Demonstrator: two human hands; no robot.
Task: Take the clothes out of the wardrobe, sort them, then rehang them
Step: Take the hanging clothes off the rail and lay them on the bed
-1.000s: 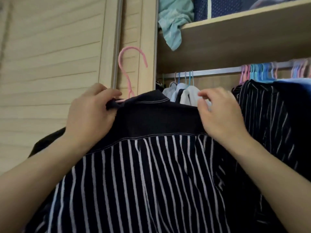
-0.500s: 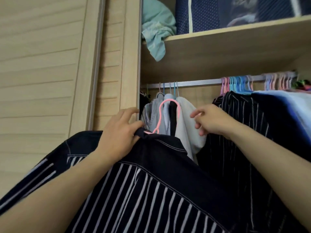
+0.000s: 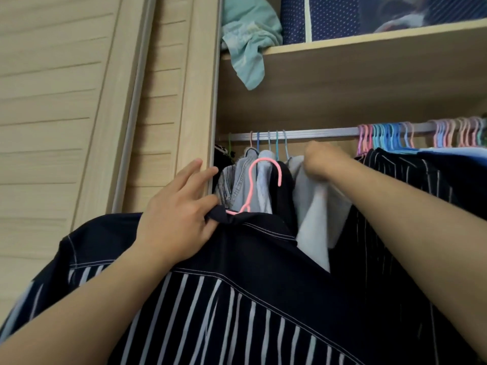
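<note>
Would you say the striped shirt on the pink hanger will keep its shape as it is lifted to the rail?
Probably not. The striped shirt drapes and folds over the forearm, so it looks floppy. It seems light, since the left hand steadies it at the collar alone. The thin pink hanger may let it slide.

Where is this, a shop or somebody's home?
Most likely a home wardrobe: a metal rail crowded with coloured hangers and clothes, a shelf above holding a crumpled green garment, and slatted sliding doors.
</note>
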